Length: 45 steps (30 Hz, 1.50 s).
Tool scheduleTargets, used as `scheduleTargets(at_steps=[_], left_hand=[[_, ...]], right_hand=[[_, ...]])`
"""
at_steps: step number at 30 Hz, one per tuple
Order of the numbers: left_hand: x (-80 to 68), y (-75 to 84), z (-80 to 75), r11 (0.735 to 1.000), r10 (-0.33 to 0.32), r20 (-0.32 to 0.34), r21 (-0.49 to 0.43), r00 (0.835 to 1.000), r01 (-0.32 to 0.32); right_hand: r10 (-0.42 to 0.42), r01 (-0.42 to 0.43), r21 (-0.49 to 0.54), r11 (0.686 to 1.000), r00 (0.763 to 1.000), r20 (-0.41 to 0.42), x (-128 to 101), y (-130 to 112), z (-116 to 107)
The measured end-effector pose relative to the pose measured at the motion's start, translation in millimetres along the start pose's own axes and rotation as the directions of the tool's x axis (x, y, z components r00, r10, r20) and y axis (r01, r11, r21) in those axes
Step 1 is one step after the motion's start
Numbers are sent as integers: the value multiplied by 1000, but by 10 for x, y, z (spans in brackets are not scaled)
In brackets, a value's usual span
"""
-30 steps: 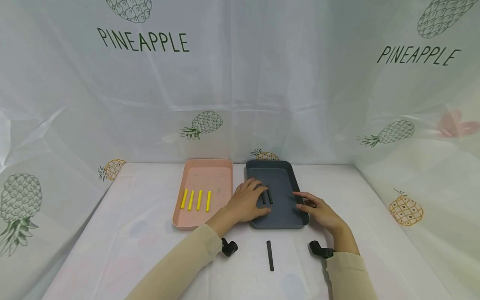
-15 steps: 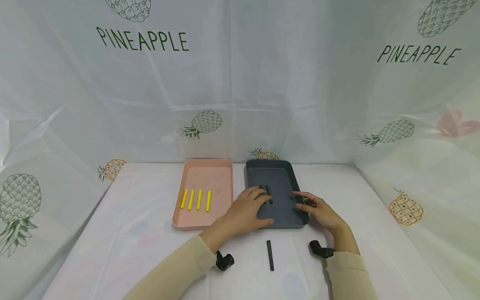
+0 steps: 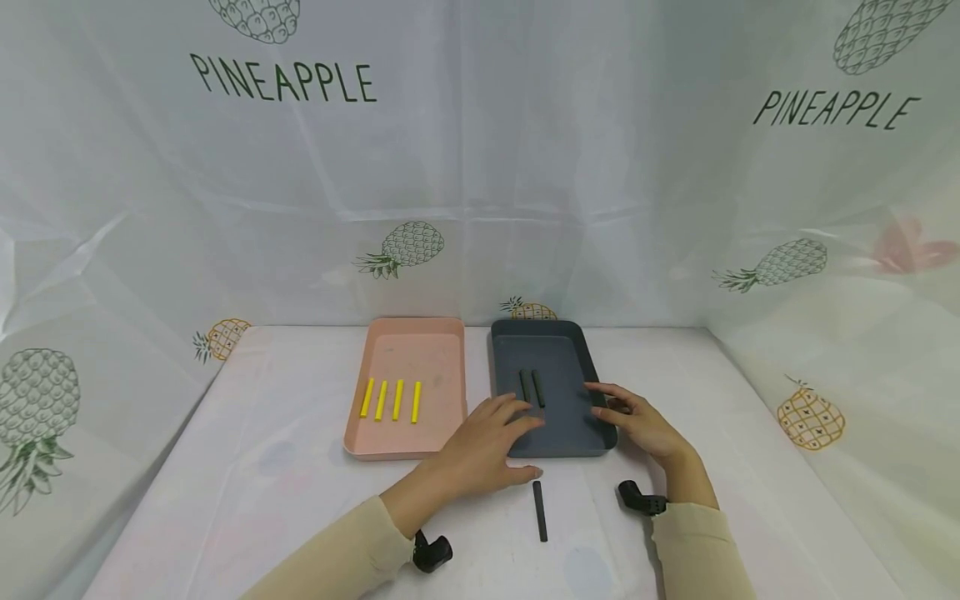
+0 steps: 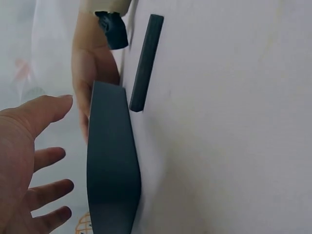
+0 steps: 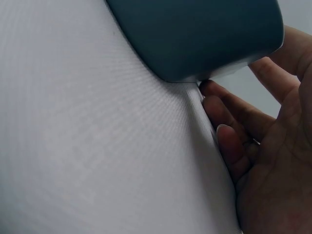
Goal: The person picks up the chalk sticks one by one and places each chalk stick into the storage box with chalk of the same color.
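My left hand (image 3: 483,450) is over the near left corner of the dark grey tray (image 3: 573,433), fingers spread and nothing held. Its thumb is close to the far end of a dark stick (image 3: 541,512) lying on the cloth in front of the tray. In the left wrist view this stick (image 4: 146,63) looks straight and slim. Two more dark sticks (image 3: 537,389) lie side by side inside the tray. My right hand (image 3: 645,425) holds the tray's right side, thumb and forefinger over the rim. In the right wrist view other fingers (image 5: 234,146) curl low against the cloth.
Left of the dark tray stands a pink tray (image 3: 416,346) with several yellow sticks (image 3: 398,400) lined up in it. A white cloth (image 3: 300,508) covers the table. Behind hangs a pineapple-print curtain (image 3: 540,167). A black wrist camera (image 3: 432,552) sits below my left hand.
My left hand has drawn back toward me from over the sticks in the dark tray, uncovering them, and now nears the loose stick. The right hand and both trays have stayed put.
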<state>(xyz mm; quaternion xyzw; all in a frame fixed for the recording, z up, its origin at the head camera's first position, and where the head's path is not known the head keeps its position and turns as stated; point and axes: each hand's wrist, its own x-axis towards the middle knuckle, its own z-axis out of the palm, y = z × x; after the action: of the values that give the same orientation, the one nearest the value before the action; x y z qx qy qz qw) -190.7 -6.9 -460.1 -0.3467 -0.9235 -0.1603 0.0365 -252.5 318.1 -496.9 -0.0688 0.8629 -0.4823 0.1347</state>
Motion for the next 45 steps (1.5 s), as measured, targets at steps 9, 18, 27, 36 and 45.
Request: scheduleTargets(at_steps=[9,18,27,36,45], left_hand=[[-162,49,49,999,43,8,-1,999,-43],[-249,96,132,999,38,28,-23,999,-37],[-307,191,218,1000,25,93,-10,995,-24],[-350,278,299,998,2,116,59,993,-9],[-355,362,307,990,-11,116,140,993,-5]], right_hand=[[17,-16,18,1000,1000,-2,2,30,0],[-14,14,-3,1000,1000,-7,-4,10,-2],[-11,11,-17,1000,1000,-9,15,35,-1],[-7,7,-19,1000,1000,-8,26,28,-3],[4,-4,0,1000,1000,-9,23,38,-2]])
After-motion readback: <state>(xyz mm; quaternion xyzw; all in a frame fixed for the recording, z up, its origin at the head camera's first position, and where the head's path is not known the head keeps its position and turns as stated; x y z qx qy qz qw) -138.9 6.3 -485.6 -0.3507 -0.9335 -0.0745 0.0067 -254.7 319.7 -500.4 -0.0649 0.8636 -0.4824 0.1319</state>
